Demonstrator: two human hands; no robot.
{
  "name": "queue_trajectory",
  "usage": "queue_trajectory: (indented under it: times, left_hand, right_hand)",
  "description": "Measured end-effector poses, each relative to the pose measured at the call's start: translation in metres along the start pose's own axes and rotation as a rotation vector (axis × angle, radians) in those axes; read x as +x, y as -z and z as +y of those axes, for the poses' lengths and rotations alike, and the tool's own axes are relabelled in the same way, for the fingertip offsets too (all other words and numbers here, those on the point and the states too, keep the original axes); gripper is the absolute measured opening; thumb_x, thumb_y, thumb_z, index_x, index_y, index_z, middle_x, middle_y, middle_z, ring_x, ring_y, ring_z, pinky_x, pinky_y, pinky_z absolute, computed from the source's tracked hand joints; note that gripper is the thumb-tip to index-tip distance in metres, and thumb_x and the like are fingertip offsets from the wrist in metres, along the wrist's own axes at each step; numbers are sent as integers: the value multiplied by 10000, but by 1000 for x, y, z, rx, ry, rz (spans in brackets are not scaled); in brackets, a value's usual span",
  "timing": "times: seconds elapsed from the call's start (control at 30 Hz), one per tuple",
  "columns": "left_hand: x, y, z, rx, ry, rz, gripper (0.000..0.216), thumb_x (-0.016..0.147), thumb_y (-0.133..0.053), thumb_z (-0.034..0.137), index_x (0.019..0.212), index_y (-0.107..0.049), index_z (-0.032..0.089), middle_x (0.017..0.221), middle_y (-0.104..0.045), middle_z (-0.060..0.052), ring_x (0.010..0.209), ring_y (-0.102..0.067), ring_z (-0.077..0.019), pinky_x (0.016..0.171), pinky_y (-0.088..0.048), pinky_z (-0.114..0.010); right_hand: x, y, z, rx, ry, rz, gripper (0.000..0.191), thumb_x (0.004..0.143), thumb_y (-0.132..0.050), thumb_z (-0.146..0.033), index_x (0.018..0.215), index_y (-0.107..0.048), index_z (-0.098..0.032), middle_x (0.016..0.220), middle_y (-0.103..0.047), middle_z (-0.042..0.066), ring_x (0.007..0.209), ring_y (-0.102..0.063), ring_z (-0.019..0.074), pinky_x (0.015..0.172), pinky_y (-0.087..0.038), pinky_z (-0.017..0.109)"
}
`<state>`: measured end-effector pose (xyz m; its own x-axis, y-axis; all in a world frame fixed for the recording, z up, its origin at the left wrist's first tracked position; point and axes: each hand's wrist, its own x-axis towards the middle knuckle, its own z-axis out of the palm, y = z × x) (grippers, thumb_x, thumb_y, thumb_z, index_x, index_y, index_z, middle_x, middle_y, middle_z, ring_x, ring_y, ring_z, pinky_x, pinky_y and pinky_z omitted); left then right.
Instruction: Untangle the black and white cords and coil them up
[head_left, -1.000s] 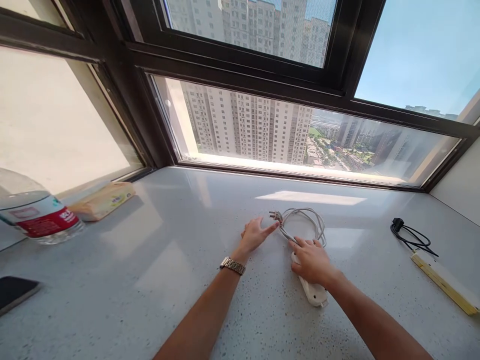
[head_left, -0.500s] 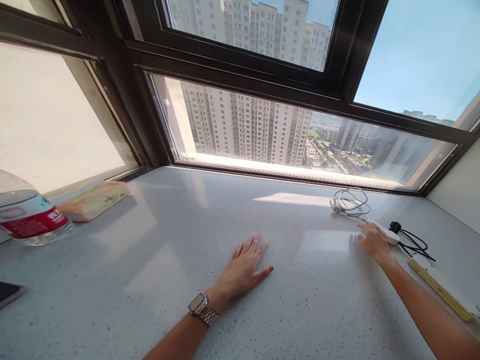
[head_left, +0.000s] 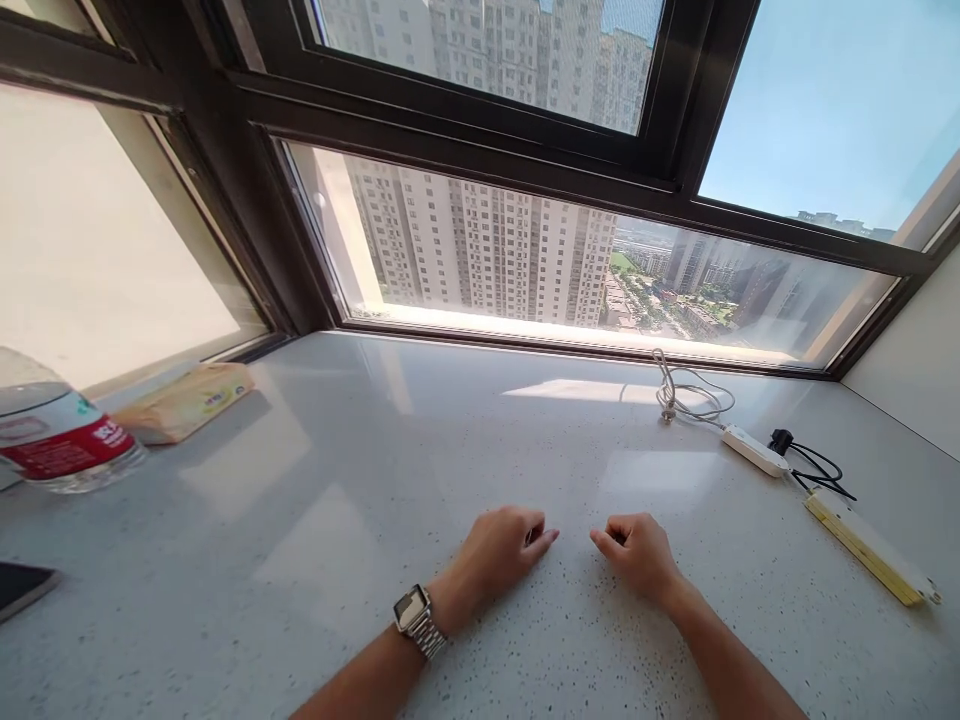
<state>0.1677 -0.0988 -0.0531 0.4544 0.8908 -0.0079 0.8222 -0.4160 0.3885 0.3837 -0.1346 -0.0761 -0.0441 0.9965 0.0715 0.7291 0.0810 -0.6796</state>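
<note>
The left hand (head_left: pixel 496 552) and right hand (head_left: pixel 641 555) are loosely curled, apart from each other, the white power strip (head_left: pixel 754 452) lies beyond them rightward, and the red bottle label (head_left: pixel 64 451) is not clearly readable

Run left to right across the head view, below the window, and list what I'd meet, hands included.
Labelled bottle → yellowish pack → watch → left hand → right hand → pale plugged cord → white power strip → black plugged cord → yellow-edged strip.

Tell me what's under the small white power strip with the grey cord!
The small white power strip lies on the speckled counter, which shows along its sides. Its underside and the patch beneath are covered, so they can't be seen.
</note>
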Motion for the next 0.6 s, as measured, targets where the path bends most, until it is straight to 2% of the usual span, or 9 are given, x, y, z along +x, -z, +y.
queue_trajectory:
  times: [0.07,0.2,0.4,0.6]
  left_hand:
    - [2,-3,-1,-1,-20,-25,387,845,-453,449,596,-558,172,587,-576,-49,546,-470,-155,547,-262,-276]
    - [3,-5,-4,-18,-26,-14,403,837,-455,452,558,-522,169,543,-514,-34,509,-400,-132,544,-225,-272]
    - [3,-4,-4,-46,-12,0,387,826,-469,442,557,-539,173,539,-519,-35,516,-421,-139,556,-245,-265]
    - [4,-7,-6,-41,4,0,383,818,-461,461,583,-565,177,563,-544,-43,545,-446,-149,557,-236,-271]
  right_hand:
    - [1,4,4,11,27,-42,408,793,-500,-451,508,-372,-189,492,-354,-37,484,-307,90,486,-217,234]
    - [3,12,13,107,41,-62,388,801,-489,-447,525,-411,-184,506,-354,-42,497,-292,88,491,-232,233]
    - [4,9,16,114,49,-43,388,805,-492,-449,531,-466,-174,503,-363,-43,498,-294,90,486,-231,233]
    - [5,10,17,148,29,-47,378,802,-496,-435,530,-456,-175,512,-341,-44,501,-285,87,487,-223,229]
